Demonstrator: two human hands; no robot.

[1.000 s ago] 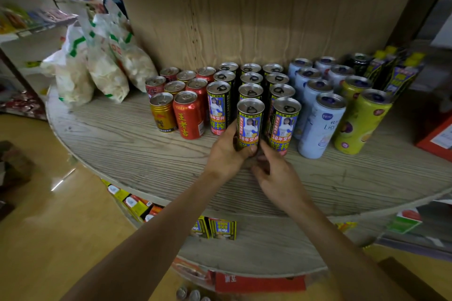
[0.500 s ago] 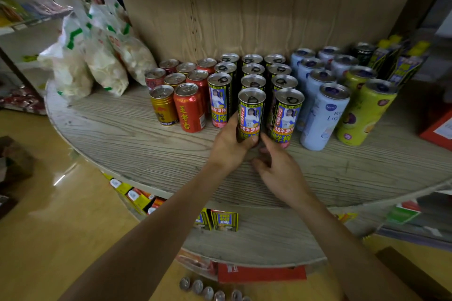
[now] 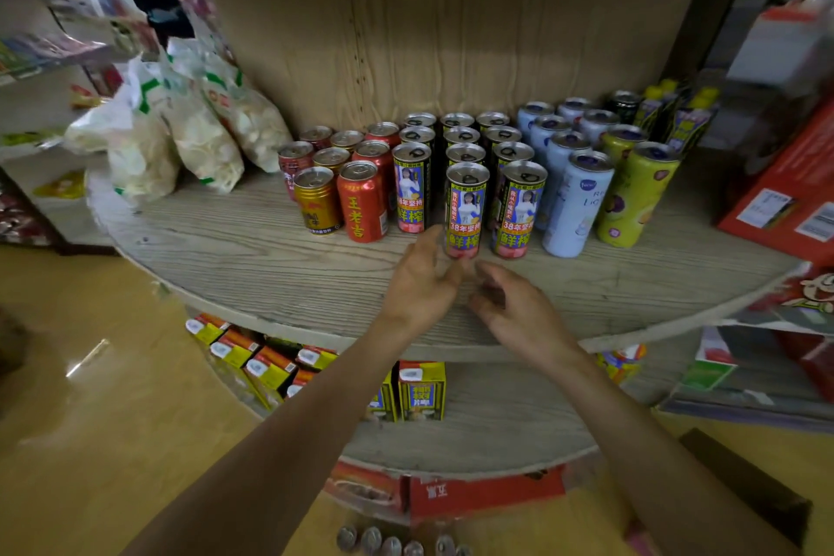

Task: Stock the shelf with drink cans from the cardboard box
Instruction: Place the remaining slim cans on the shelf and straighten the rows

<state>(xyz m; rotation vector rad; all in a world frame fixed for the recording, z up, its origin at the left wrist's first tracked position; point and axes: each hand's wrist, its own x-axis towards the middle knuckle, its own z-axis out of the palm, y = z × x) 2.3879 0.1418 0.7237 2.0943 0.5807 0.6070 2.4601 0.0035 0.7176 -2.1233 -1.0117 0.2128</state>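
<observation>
While both hands hover low over the front of the wooden shelf (image 3: 225, 248), the front can (image 3: 467, 212) stands upright on it, held by neither, at the head of the middle of three rows of matching yellow-and-black drink cans running back to the rear panel. The left hand (image 3: 419, 284) is just in front of and slightly left of that can, its fingers (image 3: 434, 237) loosely extended and holding nothing; one fingertip reaches up beside the can's lower left edge, and blur hides whether it touches. The right hand (image 3: 514, 307) sits just in front of the can's base, close beside the left hand, fingers loosely curled and empty. Left of the yellow-and-black rows stand shorter cans, with a red can (image 3: 362, 208) and a gold can (image 3: 317, 205) in front; to the right come a pale blue can (image 3: 575, 212) and a green can (image 3: 636, 199) heading their own rows. Snack bags (image 3: 203, 135) lean at the shelf's left end, and a red box (image 3: 785, 194) stands at its right. Small cartons (image 3: 422, 391) line the lower shelf (image 3: 496, 420), and a row of can tops (image 3: 374, 539) shows at the bottom edge of the view; what holds them cannot be made out.
</observation>
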